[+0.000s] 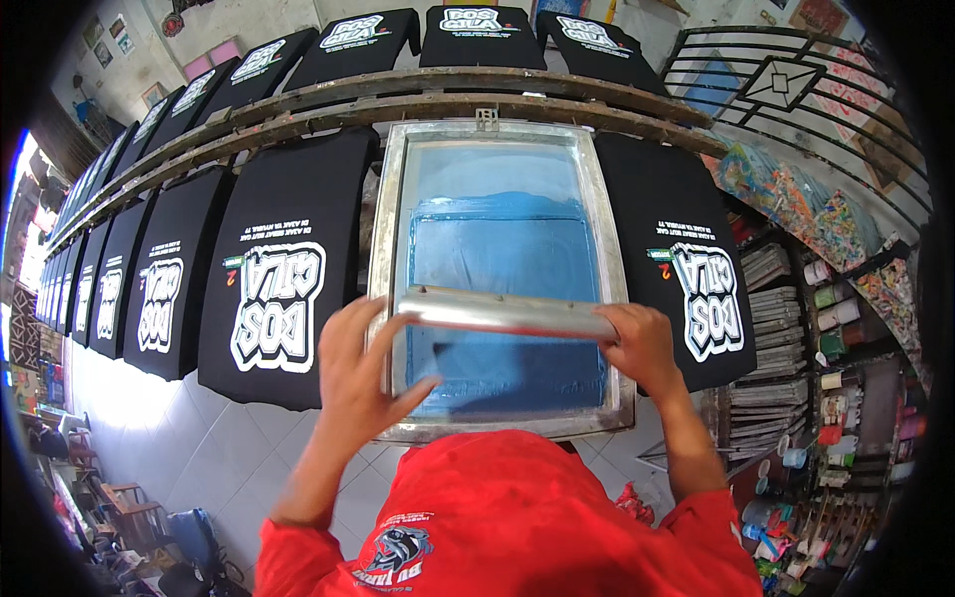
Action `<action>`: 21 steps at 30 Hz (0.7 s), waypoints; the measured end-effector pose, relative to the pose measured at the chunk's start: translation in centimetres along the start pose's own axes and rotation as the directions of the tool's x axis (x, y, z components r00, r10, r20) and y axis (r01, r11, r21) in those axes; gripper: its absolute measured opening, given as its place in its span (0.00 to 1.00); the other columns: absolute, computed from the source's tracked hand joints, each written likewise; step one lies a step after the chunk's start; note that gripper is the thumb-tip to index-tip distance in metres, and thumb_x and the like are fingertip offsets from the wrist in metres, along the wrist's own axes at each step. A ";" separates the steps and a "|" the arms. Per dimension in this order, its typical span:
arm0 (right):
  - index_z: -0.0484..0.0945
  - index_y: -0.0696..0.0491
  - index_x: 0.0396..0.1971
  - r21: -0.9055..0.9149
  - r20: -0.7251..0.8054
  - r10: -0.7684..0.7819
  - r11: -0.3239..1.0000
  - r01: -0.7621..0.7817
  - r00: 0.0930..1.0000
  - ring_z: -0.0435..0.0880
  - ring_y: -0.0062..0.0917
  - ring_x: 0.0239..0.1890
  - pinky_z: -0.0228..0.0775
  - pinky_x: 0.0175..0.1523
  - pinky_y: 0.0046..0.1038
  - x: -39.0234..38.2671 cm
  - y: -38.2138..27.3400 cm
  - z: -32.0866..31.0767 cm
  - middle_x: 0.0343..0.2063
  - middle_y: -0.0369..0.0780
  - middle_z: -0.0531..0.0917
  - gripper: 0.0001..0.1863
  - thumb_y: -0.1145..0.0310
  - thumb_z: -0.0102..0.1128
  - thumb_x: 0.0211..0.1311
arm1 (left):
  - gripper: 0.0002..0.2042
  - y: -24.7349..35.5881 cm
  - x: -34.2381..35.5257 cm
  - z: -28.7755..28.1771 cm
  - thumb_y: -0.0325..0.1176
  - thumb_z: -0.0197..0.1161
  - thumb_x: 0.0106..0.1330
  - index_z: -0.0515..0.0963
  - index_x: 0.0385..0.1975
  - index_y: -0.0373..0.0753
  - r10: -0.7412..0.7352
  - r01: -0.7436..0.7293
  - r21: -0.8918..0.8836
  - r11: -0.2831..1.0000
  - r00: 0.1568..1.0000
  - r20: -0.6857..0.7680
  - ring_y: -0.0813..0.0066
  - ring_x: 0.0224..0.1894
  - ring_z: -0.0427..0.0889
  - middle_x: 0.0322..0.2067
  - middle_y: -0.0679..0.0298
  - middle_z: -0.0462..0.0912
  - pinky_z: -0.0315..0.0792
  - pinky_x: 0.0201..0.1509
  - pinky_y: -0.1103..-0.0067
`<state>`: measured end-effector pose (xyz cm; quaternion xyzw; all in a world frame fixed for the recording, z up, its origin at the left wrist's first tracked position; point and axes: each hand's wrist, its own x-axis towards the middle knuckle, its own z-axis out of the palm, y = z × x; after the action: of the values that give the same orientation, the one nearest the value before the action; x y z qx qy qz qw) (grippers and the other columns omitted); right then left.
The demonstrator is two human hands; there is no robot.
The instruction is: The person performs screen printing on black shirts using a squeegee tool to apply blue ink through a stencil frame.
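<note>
Left of the fingers (380, 343), floor (214, 448) is showing. Over the screen (603, 229), the left hand (356, 363) is resting loosely spread at one end of the squeegee (507, 314), the right hand (645, 343) gripping the other; probably stiff, it is wanting both ends held. Beyond the fingers, shirts (482, 53) are lying.

One person (517, 507), with two hands: a left hand (358, 358) and a right hand (642, 343). One metal bar (507, 314). One screen (615, 289), with one clamp (486, 120) at its top edge.

Black shirts (288, 199) in two rows: in the near row, one right of the screen and at least four left of it; in the far row, at least five. The rest are too small to count. Each of these ten has one large white print (279, 308).

Two long rails (418, 82). One railing (784, 84). Several tubs (839, 314), too crowded to count.
</note>
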<state>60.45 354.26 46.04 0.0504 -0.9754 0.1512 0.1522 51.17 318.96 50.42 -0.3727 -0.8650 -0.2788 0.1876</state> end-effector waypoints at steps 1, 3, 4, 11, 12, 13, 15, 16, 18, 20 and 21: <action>0.82 0.51 0.37 -0.027 0.016 -0.025 0.999 0.025 1.000 0.85 0.37 0.34 0.75 0.39 0.38 1.5 0.6 0.3 0.31 0.42 0.85 0.18 0.72 0.67 0.40 | 0.34 -0.3 2.2 0.4 0.40 0.76 0.45 0.72 0.54 0.36 0.110 -0.129 0.132 0.983 0.983 0.145 0.52 0.60 0.69 0.56 0.54 0.72 0.63 0.63 0.60; 0.82 0.50 0.36 -0.069 0.049 -0.077 0.994 0.080 0.996 0.85 0.37 0.33 0.76 0.39 0.38 4.3 1.9 1.3 0.28 0.42 0.84 0.16 0.71 0.67 0.41 | 0.23 -2.5 5.6 3.4 0.37 0.74 0.47 0.77 0.43 0.40 0.166 -0.224 0.234 0.946 0.955 0.245 0.55 0.54 0.75 0.46 0.56 0.79 0.69 0.58 0.61; 0.83 0.50 0.36 -0.064 0.062 -0.070 0.995 0.074 0.996 0.85 0.38 0.34 0.76 0.39 0.38 5.7 2.4 1.6 0.29 0.42 0.85 0.17 0.71 0.67 0.41 | 0.18 -5.3 6.6 5.9 0.36 0.73 0.48 0.77 0.38 0.40 0.121 -0.213 0.246 0.946 0.931 0.344 0.56 0.49 0.78 0.40 0.57 0.80 0.72 0.53 0.62; 0.80 0.49 0.34 -0.121 0.103 0.036 0.992 -0.024 0.994 0.83 0.41 0.36 0.74 0.39 0.42 14.1 9.2 2.8 0.30 0.42 0.84 0.13 0.69 0.66 0.43 | 0.11 -12.7 15.0 10.9 0.32 0.71 0.49 0.79 0.30 0.37 0.037 -0.059 0.041 0.997 0.914 0.404 0.50 0.35 0.82 0.28 0.52 0.82 0.74 0.40 0.63; 0.79 0.50 0.33 -0.127 0.094 0.023 0.992 -0.011 0.995 0.83 0.41 0.35 0.74 0.39 0.42 14.6 10.8 2.8 0.28 0.43 0.84 0.12 0.69 0.66 0.43 | 0.11 -13.1 15.6 11.8 0.32 0.71 0.50 0.79 0.30 0.37 0.028 -0.053 0.049 0.997 0.916 0.400 0.50 0.35 0.82 0.29 0.52 0.82 0.74 0.40 0.63; 0.77 0.50 0.32 -0.129 0.086 0.006 0.992 0.005 0.996 0.84 0.42 0.34 0.74 0.38 0.42 15.0 11.9 3.3 0.27 0.43 0.84 0.12 0.70 0.65 0.44 | 0.11 -13.8 16.0 12.7 0.32 0.72 0.50 0.79 0.31 0.37 0.016 -0.044 0.062 0.997 0.918 0.397 0.50 0.36 0.82 0.29 0.52 0.82 0.74 0.40 0.63; 0.77 0.50 0.33 -0.104 0.088 0.022 0.995 -0.012 0.996 0.83 0.43 0.35 0.73 0.39 0.42 15.6 13.0 4.6 0.28 0.44 0.84 0.12 0.70 0.65 0.44 | 0.11 -14.8 16.7 14.2 0.32 0.72 0.50 0.79 0.31 0.37 0.029 -0.042 0.024 0.999 0.913 0.408 0.50 0.36 0.81 0.29 0.52 0.82 0.74 0.40 0.63; 0.77 0.51 0.33 -0.090 0.091 0.031 0.996 -0.022 0.995 0.83 0.43 0.35 0.73 0.39 0.43 15.8 13.3 5.0 0.28 0.44 0.84 0.13 0.70 0.65 0.44 | 0.12 -14.9 16.9 14.7 0.32 0.72 0.50 0.79 0.31 0.36 0.034 -0.040 0.004 0.999 0.909 0.416 0.50 0.37 0.81 0.29 0.52 0.82 0.74 0.41 0.64; 0.77 0.50 0.34 -0.115 0.113 0.078 0.991 -0.065 0.991 0.83 0.43 0.36 0.73 0.39 0.43 16.4 13.9 5.4 0.29 0.45 0.84 0.13 0.71 0.64 0.45 | 0.12 -14.9 17.2 15.4 0.32 0.72 0.50 0.79 0.32 0.36 -0.012 -0.004 0.039 0.999 0.918 0.396 0.50 0.37 0.81 0.30 0.52 0.82 0.74 0.41 0.63; 0.77 0.50 0.35 -0.113 0.115 0.099 0.990 -0.086 0.988 0.83 0.42 0.37 0.73 0.40 0.42 16.9 14.0 5.8 0.30 0.45 0.84 0.14 0.71 0.64 0.45 | 0.11 -15.5 17.4 16.3 0.30 0.70 0.50 0.79 0.32 0.36 -0.039 0.013 0.071 0.997 0.925 0.378 0.50 0.38 0.81 0.32 0.52 0.82 0.74 0.43 0.63; 0.77 0.50 0.35 -0.100 0.107 0.095 0.991 -0.084 0.990 0.84 0.42 0.37 0.73 0.40 0.42 17.2 14.1 6.2 0.31 0.45 0.85 0.14 0.71 0.64 0.45 | 0.11 -15.7 17.3 16.6 0.28 0.69 0.49 0.78 0.32 0.36 -0.038 0.012 0.074 0.997 0.927 0.373 0.50 0.39 0.81 0.32 0.52 0.81 0.74 0.43 0.63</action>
<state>40.39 364.85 41.83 0.0078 -0.9898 0.1082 0.0927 26.14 329.73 41.40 -0.4011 -0.8988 -0.1746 0.0287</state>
